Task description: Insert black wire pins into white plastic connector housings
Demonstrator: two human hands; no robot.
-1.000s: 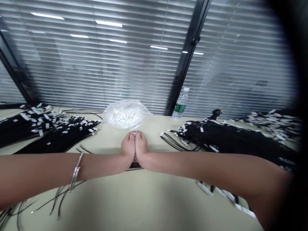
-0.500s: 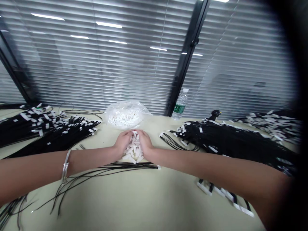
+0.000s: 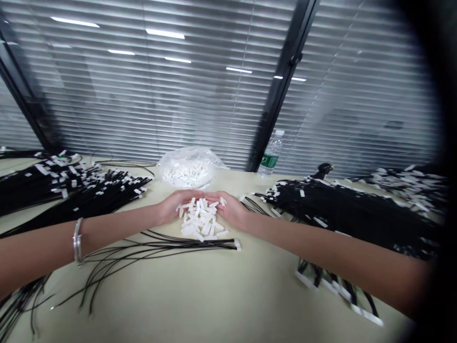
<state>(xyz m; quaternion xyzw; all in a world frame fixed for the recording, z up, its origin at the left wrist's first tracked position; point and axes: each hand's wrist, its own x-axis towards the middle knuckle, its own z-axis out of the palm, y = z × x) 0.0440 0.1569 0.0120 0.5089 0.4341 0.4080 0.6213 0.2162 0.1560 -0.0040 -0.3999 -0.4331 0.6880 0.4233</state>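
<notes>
A heap of small white plastic connector housings point(image 3: 203, 220) lies on the table between my hands. My left hand point(image 3: 177, 204) curves along the heap's left and far side, fingers stretched out, with a few housings against its palm. From the right, my right hand point(image 3: 230, 208) does the same, palm turned up, and one or two housings rest on its fingers. The fingertips of both hands meet behind the heap. Just in front of it lies a bundle of thin black cables point(image 3: 193, 244) ending in a white connector point(image 3: 237, 244).
Behind my hands sits a clear plastic bag point(image 3: 189, 169) of white housings. A water bottle point(image 3: 270, 155) stands by the window blinds. Black cable piles with white connectors lie at left point(image 3: 96, 190) and right point(image 3: 342, 209); more cables point(image 3: 337, 286) lie under my right forearm.
My hands have moved apart and opened out from a tight cup around the housings. The heap has spread wider and lower. The camera view has shifted slightly.
</notes>
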